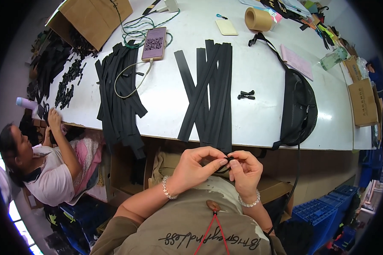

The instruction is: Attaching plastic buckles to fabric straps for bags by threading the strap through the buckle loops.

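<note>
Left fingers (215, 166) and right fingers (237, 167) pinch a small black piece (230, 159) — mostly hidden, its shape unclear.

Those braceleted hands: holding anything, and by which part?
The left hand and right hand together pinch a small black piece; its gripped part is too covered to identify.

Table (261, 125): open lane at the near edge between the black strips (226, 93) and the black mesh bag (297, 91), two small black fittings (246, 97) farther in. Narrower lane between the strips and the left-hand strip pile (115, 95), partly obstructed toward the far edge by the phone (154, 42); pale cable (150, 63) looped over the pile
</note>
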`<state>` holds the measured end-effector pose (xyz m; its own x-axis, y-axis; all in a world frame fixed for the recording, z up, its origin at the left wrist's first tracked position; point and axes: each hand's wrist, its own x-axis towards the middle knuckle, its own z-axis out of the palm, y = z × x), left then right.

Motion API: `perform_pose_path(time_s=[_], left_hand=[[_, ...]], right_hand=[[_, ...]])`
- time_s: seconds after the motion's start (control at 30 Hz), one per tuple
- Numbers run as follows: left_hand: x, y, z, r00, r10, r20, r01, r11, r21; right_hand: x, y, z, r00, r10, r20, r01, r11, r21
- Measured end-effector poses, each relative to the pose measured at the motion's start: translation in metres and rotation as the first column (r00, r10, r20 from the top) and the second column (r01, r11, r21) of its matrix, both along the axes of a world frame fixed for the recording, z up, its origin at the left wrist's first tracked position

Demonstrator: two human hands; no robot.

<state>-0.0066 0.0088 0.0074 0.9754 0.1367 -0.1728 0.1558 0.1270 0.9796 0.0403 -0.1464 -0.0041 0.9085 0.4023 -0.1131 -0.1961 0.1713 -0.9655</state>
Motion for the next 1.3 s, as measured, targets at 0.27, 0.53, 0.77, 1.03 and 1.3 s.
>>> perform_pose_path(time_s=[0.27,0.53,0.77,1.03,1.3], left_hand=[[0.003,0.0,0.006,0.998,-0.025,0.064,0.019,0.996,0.088],[0.002,0.003,0.007,0.991,-0.047,0.122,0.017,0.972,0.234],[0.003,0.001,0.005,0.994,-0.036,0.106,0.017,0.983,0.182],[0.004,0.001,0.01,0.984,-0.039,0.175,-0.011,0.962,0.274],[0.002,0.0,0.004,0.974,-0.01,0.227,-0.054,0.961,0.273]], right_hand=[[-0.006,-0.001,-0.007,0.995,-0.017,-0.1,0.029,0.993,0.115],[0.009,-0.008,0.001,0.977,0.142,0.158,-0.13,0.988,-0.085],[0.001,-0.002,-0.01,0.992,0.019,-0.121,0.004,0.982,0.19],[0.001,-0.003,-0.012,1.0,0.01,-0.009,-0.008,0.984,0.179],[0.003,-0.003,-0.013,0.994,0.027,0.102,-0.039,0.993,0.114]])
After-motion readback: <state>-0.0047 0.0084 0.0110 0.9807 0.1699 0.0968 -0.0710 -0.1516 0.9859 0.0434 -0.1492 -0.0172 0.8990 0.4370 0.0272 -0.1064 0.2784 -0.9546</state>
